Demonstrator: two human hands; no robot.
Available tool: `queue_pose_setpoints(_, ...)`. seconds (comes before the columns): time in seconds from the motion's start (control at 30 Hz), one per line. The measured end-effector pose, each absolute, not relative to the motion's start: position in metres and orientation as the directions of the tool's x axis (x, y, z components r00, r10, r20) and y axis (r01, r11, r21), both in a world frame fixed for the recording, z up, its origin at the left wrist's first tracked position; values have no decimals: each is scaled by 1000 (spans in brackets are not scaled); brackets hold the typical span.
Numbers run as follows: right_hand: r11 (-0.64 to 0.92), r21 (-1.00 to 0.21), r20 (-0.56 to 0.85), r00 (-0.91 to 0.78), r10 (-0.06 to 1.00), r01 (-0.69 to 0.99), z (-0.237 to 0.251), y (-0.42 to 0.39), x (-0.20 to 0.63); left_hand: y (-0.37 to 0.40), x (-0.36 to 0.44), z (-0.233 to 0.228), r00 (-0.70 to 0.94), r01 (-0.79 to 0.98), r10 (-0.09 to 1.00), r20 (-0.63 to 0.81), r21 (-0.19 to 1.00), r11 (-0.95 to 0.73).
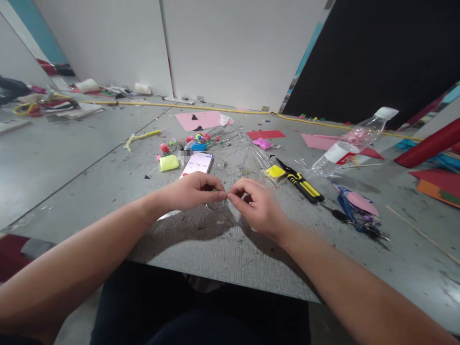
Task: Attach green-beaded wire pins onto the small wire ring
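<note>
Left hand (194,190), centre of frame: fingers pinched together on a small green piece (214,190), fingertips meeting those of the other hand. Right hand (257,203), just right of centre: thumb and forefinger closed in a fine pinch at the same spot; whether it grips the green piece or a thin wire is too small to tell. Both hands rest low over the desk (223,258), likely for steadiness in small work.

Phone (196,165), just above the left hand: face up, timer showing, angled toward the wearer for reading.

Yellow-green clay block (168,163), left of the phone; yellow clay block (275,171) and pink clay packet (262,143), upper right of the hands: all within reach.

Bundle of clear thin sticks (233,139), above the hands, fanned out.

Small coloured flowers (199,140), above the phone, clustered.

Black-and-yellow cutters (301,181), right of the hands, handles toward the wearer.

Plastic bottle (354,141), upper right, lying on its side.

Blue scissors (354,219), right of frame, beside a pink paper piece (362,202).

Pink paper sheet (201,120), upper centre, flat.
</note>
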State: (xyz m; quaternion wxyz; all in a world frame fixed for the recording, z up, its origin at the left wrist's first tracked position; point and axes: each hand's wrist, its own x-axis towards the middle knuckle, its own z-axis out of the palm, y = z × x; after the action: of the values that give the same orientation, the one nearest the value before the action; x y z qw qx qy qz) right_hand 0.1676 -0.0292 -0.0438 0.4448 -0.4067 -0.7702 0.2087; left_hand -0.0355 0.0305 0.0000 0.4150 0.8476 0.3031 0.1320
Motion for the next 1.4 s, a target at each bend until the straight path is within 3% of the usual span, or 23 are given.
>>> queue_pose_setpoints(0.07, 495, -790, 484, -127, 866, 363, -43, -29, 168, 30, -35, 0, 764, 393, 644, -35, 818, -421)
queue_pose_setpoints(0.13, 468, -819, 479, -55, 876, 332, -43, -28, 170, 30, -34, 0, 751, 405, 659, -43, 818, -409)
queue_pose_setpoints(0.2, 494, -780, 505, -80, 859, 384, -43, -27, 172, 31, -33, -2, 738, 432, 673, -48, 800, -416)
queue_pose_setpoints(0.37, 617, -591, 492, -374, 786, 519, -45, -29, 170, 35, -34, -10, 651, 480, 758, -30, 790, -381)
queue_pose_setpoints(0.43, 639, -564, 483, -419, 769, 523, -46, -30, 168, 35, -34, -10, 651, 486, 758, -36, 787, -380)
queue_pose_setpoints(0.77, 685, -612, 666, -209, 716, 395, -46, -32, 165, 33, -34, -6, 675, 498, 737, -38, 761, -416)
queue_pose_setpoints(1.0, 567, -623, 461, -333, 823, 538, -45, -32, 165, 37, -35, -4, 586, 485, 810, -25, 811, -327)
queue_pose_setpoints(1.17, 566, -517, 278, -499, 821, 642, -46, -30, 166, 46, -39, -10, 502, 404, 864, 28, 876, -263)
queue_pose_setpoints(1.27, 612, -486, 271, -558, 784, 624, -49, -29, 165, 49, -40, -12, 477, 389, 878, 35, 887, -247)
queue_pose_setpoints(1.4, 600, -530, 301, -528, 794, 600, -49, -27, 166, 47, -39, -9, 458, 395, 888, 44, 885, -247)
